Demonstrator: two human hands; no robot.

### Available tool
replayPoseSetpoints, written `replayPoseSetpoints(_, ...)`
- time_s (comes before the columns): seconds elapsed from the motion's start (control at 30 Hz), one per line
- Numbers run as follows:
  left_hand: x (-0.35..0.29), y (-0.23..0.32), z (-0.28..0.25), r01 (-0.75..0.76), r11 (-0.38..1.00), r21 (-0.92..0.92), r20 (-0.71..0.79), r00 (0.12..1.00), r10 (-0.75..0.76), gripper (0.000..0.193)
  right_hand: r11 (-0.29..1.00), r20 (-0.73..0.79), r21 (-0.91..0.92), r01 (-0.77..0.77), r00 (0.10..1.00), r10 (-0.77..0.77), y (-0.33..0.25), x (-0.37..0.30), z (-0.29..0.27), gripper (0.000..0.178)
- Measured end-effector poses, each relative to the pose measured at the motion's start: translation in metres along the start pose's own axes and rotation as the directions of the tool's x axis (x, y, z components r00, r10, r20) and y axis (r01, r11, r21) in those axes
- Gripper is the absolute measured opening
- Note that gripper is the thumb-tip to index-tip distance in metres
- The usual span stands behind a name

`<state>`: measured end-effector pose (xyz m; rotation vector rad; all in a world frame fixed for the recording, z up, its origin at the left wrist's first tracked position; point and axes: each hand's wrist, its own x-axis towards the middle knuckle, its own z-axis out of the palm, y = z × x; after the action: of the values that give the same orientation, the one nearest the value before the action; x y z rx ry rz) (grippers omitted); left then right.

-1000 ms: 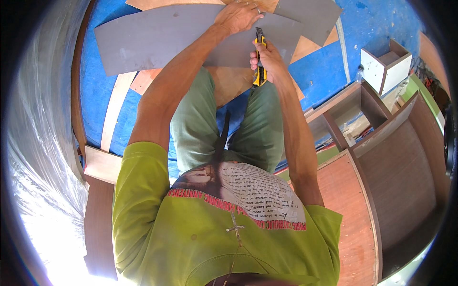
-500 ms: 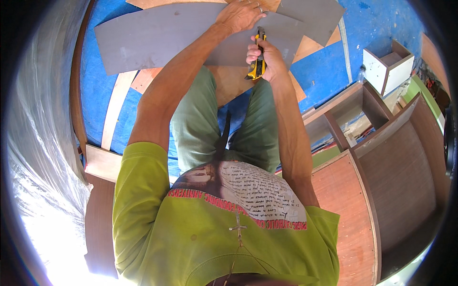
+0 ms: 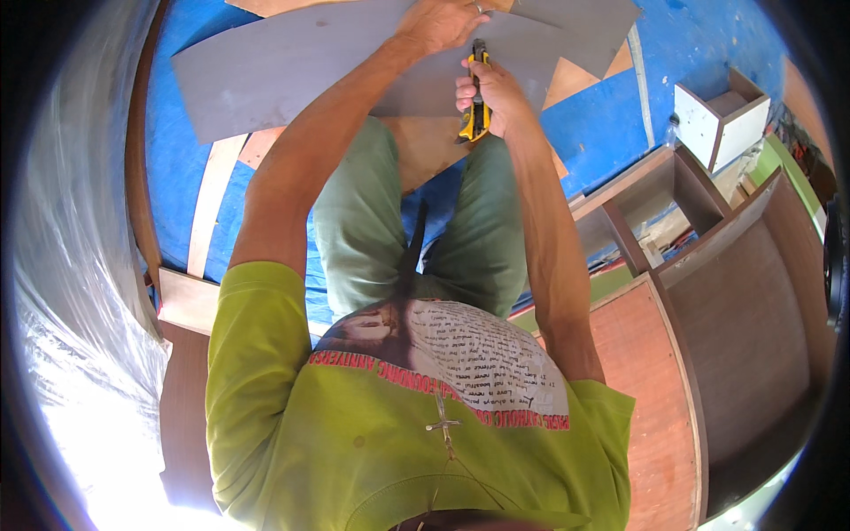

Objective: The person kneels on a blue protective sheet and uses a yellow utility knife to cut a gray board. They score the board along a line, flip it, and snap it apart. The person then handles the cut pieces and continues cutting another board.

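My right hand point(image 3: 503, 96) is closed around a yellow and black utility knife point(image 3: 478, 113). The knife stands nearly lengthwise in the fist, its front end pointing away from me over a long grey sheet point(image 3: 266, 73). That sheet lies across my knees and over some wooden boards. At its far edge is my left hand point(image 3: 441, 25), bent over the sheet with the fingers curled at the rim. Part of those fingers is cut off by the top of the picture. Whether any blade sticks out of the knife is too small to tell.
Another grey panel point(image 3: 589, 35) overlaps at the far right, with brown board pieces point(image 3: 574, 81) beneath. Blue tarp point(image 3: 691, 53) covers the floor. To my right stand a wooden cabinet frame point(image 3: 642, 332) and a small white box point(image 3: 722, 119). Plastic sheeting point(image 3: 84, 221) hangs at left.
My left hand has shifted slightly up and left along the sheet's far edge. The knife has moved a little away from me with my right hand, and the sheet has turned slightly.
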<state>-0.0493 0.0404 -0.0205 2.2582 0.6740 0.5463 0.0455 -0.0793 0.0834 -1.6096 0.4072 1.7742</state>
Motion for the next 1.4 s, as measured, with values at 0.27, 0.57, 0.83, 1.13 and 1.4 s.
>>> replayPoseSetpoints(0.27, 0.001, -0.001, -0.005, 0.046, 0.999, 0.027, 0.092, 0.995, -0.049, 0.025, 0.989, 0.001, -0.142, 0.043, 0.999, -0.043, 0.000, -0.016, -0.006, 0.021)
replayPoseSetpoints(0.57, 0.001, 0.001, -0.005, 0.059, 0.998, -0.021, 0.074, 0.996, -0.058, 0.028, 0.628, -0.037, -0.744, 0.227, 0.925, -0.379, -0.002, -0.027, -0.031, 0.033)
replayPoseSetpoints(0.83, 0.002, 0.009, -0.014, 0.194, 0.974, 0.116, 0.143, 0.967, -0.210, 0.037, 0.711, -0.141, -0.480, 0.513, 0.755, -0.640, 0.006, -0.067, -0.045, 0.021)
replayPoseSetpoints(1.13, 0.017, 0.094, -0.103, 0.063, 0.998, 0.008, -0.124, 0.990, -0.062, 0.025, 0.542, -0.370, -0.449, 0.710, 0.405, -0.836, -0.018, -0.161, -0.111, 0.021)
replayPoseSetpoints(1.4, -0.005, 0.209, -0.211, -0.058, 0.994, -0.095, -0.594, 0.804, -0.010, 0.026, 0.604, -0.204, -0.001, 0.797, 0.591, -0.781, -0.013, -0.245, -0.108, 0.026)
